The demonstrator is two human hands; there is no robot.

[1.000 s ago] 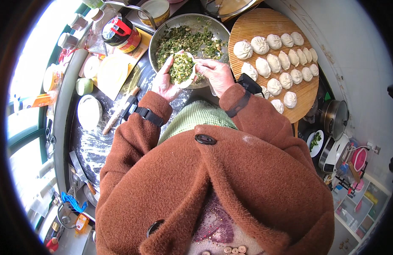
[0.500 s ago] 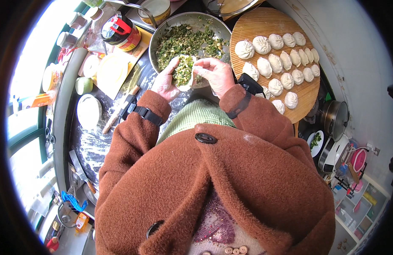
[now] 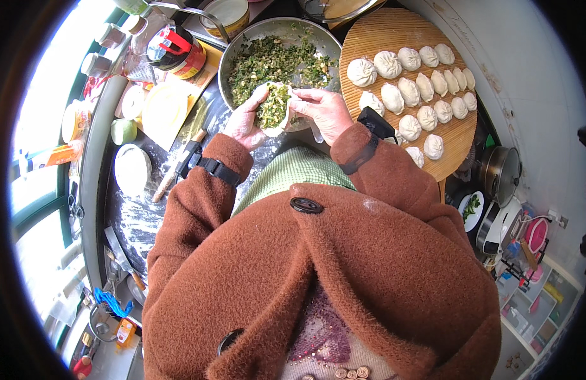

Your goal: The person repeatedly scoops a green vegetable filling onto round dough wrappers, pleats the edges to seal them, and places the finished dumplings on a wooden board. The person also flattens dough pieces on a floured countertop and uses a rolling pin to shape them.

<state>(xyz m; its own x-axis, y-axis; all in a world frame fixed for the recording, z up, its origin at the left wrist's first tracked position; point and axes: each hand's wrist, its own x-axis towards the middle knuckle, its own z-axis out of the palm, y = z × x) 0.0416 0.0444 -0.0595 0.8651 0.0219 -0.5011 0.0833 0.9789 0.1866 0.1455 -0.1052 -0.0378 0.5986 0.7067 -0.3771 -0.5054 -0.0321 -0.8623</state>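
A round dough wrapper (image 3: 275,132) heaped with chopped green filling (image 3: 272,109) rests in my left hand (image 3: 247,124), its fingers curled around the left side. My right hand (image 3: 326,113) pinches the wrapper's right edge between thumb and fingers. Both hands are over the near rim of a metal bowl (image 3: 226,71), which holds more of the green filling. To the right, a round wooden board (image 3: 454,152) carries rows of pleated white buns (image 3: 387,64) and folded ones (image 3: 409,92).
On the floured dark counter (image 3: 131,218) at left lie a white dough round (image 3: 133,170) and a rolling pin (image 3: 168,176). Behind them stand a dark jar with a red handle (image 3: 176,52) and a green vegetable piece (image 3: 123,131). A lidded pot (image 3: 499,172) sits at right.
My right hand has shifted very slightly right, still pinching the wrapper edge. The left hand keeps its hold, and the whole view has moved slightly.
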